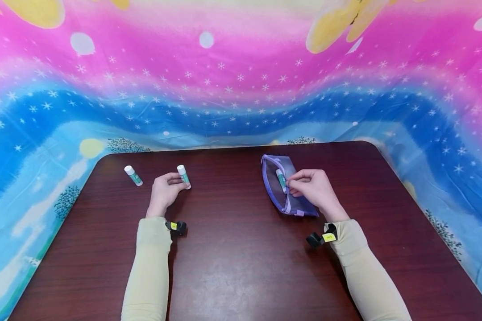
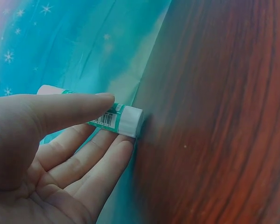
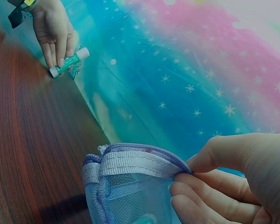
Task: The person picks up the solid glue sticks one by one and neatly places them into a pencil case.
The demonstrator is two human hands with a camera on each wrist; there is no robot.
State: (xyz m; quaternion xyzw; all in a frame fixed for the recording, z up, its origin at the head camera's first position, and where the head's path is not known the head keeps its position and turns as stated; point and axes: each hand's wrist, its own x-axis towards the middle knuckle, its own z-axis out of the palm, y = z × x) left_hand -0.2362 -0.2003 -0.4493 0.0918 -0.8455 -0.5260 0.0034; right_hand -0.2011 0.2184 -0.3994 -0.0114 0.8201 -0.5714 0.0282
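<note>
My left hand (image 1: pixel 165 192) pinches a green-and-white glue stick (image 1: pixel 183 176) between thumb and fingers. In the left wrist view that glue stick (image 2: pixel 126 120) has its white end at the tabletop. On the right, my right hand (image 1: pixel 314 189) pinches the zippered edge of a purple mesh pouch (image 1: pixel 273 196), whose mouth gapes. Another glue stick (image 1: pixel 281 179) shows inside the pouch. The right wrist view has thumb and fingers on the pouch's zipper edge (image 3: pixel 177 164). A third glue stick (image 1: pixel 133 175) stands on the table, left of my left hand.
The dark red-brown wooden table (image 1: pixel 225 258) has rounded far corners. A colourful printed cloth (image 1: pixel 233 89) hangs behind it and along both sides. Each wrist wears a small black camera (image 1: pixel 179 228) strapped over a pale yellow sleeve.
</note>
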